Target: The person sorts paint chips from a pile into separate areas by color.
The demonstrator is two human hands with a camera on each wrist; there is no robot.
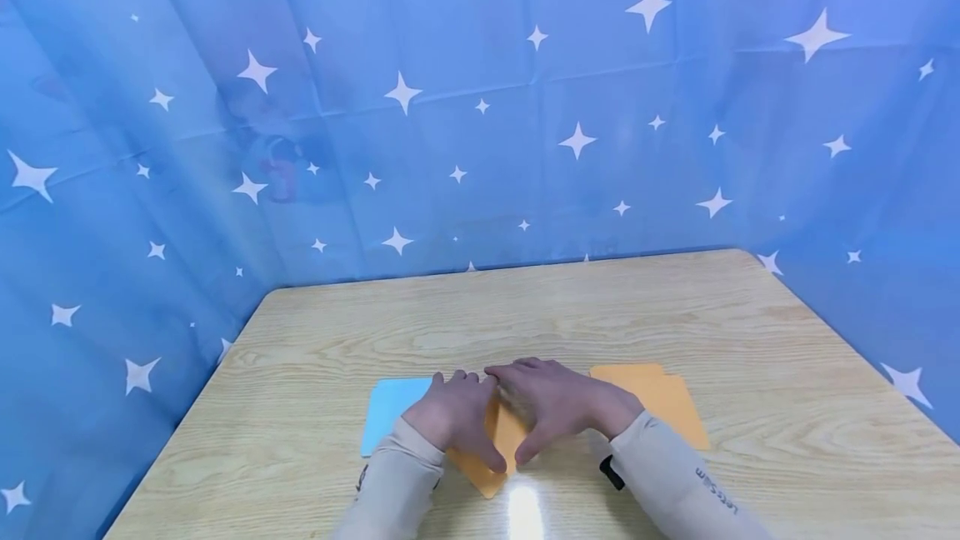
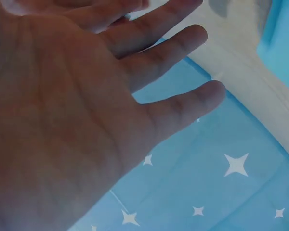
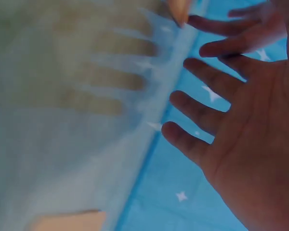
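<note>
Two orange cards or flat pieces (image 1: 475, 477) lie at odd angles on the table under and between both hands. My left hand (image 1: 461, 415) arches over their left side, its fingers spread and nearly straight in the left wrist view. From the right, my right hand (image 1: 558, 401) leans over them, fingers extended and apart, thumb pointing down near the orange edge. The index fingertips of the two hands come close together. In the right wrist view an orange corner (image 3: 179, 10) shows near the fingertips. Both hands hide much of the orange pieces.
A light blue card (image 1: 392, 407) lies just left of the left hand. Overlapping orange cards (image 1: 678, 411) lie beyond the right forearm. The wooden table (image 1: 337, 323) ends at a blue curtain (image 1: 480, 148) with white stars. A bright glare spot sits near the front.
</note>
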